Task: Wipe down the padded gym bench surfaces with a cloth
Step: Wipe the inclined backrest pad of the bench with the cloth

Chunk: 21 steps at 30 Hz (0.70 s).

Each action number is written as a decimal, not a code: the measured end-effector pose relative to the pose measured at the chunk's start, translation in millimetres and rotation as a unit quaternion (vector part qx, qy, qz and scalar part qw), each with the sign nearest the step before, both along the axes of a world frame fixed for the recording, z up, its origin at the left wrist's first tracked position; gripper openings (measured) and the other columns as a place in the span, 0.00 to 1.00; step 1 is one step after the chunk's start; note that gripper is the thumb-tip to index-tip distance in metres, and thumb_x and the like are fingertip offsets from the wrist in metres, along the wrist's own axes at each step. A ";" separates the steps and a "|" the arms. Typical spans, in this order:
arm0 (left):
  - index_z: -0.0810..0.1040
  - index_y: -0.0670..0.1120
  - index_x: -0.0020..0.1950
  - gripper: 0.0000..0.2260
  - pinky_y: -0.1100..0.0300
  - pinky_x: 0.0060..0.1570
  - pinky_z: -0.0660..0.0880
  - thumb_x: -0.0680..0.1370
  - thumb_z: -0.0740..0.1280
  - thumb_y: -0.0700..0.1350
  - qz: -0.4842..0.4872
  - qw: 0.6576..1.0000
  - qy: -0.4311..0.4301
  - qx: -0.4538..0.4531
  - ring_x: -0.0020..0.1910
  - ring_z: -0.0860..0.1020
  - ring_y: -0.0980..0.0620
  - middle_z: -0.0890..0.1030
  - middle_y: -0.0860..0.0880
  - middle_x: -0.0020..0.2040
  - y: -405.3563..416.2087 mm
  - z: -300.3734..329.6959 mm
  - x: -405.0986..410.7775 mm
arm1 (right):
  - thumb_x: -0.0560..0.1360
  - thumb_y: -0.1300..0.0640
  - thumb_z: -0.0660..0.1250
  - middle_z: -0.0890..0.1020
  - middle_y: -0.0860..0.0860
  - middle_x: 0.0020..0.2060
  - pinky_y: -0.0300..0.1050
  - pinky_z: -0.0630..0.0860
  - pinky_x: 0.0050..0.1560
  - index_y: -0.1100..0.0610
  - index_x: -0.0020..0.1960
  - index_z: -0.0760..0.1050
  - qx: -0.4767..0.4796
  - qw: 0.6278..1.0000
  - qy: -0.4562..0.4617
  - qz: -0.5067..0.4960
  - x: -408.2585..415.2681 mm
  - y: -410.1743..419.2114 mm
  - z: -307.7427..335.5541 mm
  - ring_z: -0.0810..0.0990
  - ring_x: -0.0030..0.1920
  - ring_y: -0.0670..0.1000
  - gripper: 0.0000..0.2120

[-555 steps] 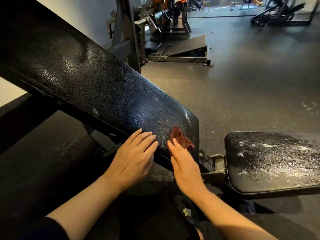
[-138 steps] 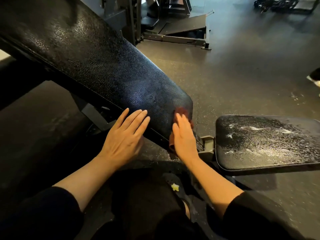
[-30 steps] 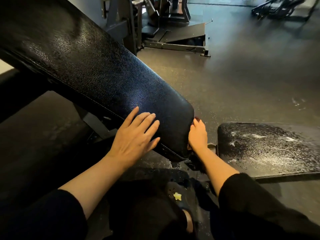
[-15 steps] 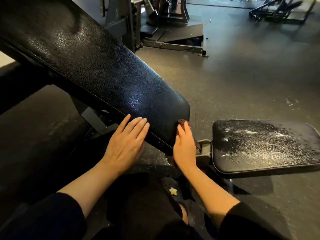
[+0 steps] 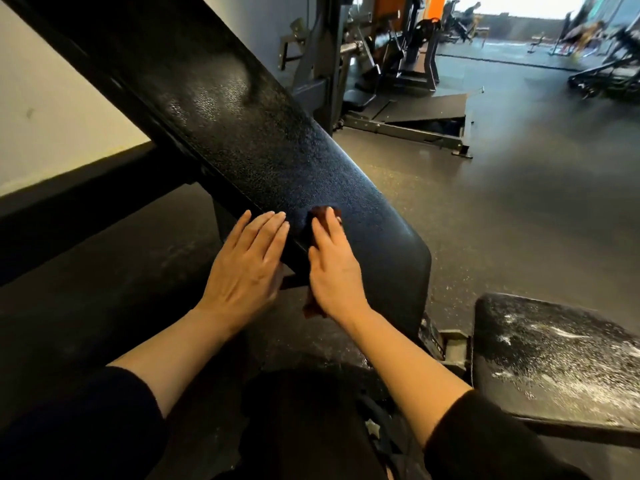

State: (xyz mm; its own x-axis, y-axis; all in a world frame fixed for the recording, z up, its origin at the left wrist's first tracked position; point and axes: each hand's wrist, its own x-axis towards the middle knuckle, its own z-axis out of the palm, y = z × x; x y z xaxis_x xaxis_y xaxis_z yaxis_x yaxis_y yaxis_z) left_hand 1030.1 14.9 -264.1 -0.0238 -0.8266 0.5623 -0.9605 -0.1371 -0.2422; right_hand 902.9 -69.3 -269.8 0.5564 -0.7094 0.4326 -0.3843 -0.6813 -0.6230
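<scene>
The black padded backrest (image 5: 263, 140) slopes from upper left down to a rounded lower end at centre. My right hand (image 5: 334, 268) lies flat on its near side edge, pressing a dark reddish-brown cloth (image 5: 320, 214) against the pad; the cloth shows above my fingertips and below my palm. My left hand (image 5: 247, 268) rests flat beside it on the pad's lower edge, fingers together, holding nothing. The separate seat pad (image 5: 554, 362) at lower right is speckled with white residue.
A metal hinge bracket (image 5: 446, 344) joins backrest and seat. My dark-clothed knees fill the bottom of the view. Grey rubber flooring spreads to the right. A rack and plate-loaded machines (image 5: 388, 81) stand behind the bench, more equipment far right.
My right hand slid the cloth up and left from the backrest's bottom corner along the side edge, ending next to my left hand. The view tilted up.
</scene>
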 end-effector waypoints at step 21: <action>0.67 0.38 0.71 0.26 0.49 0.70 0.65 0.78 0.50 0.50 0.109 0.955 0.209 -0.179 0.68 0.69 0.44 0.72 0.40 0.68 32.8 43.9 76.8 | 0.77 0.68 0.58 0.56 0.50 0.77 0.43 0.57 0.74 0.57 0.74 0.62 -0.101 0.972 0.002 0.213 137.8 -2.8 96.7 0.54 0.76 0.49 0.26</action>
State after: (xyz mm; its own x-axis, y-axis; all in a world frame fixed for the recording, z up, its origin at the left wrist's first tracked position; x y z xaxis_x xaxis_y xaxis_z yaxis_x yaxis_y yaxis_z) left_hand 1106.8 47.7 -220.2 0.4154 -0.5386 0.7330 -0.9020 -0.3478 0.2557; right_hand 1040.8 -72.1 -173.1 0.7835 -0.3151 0.5356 -0.0424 -0.8870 -0.4598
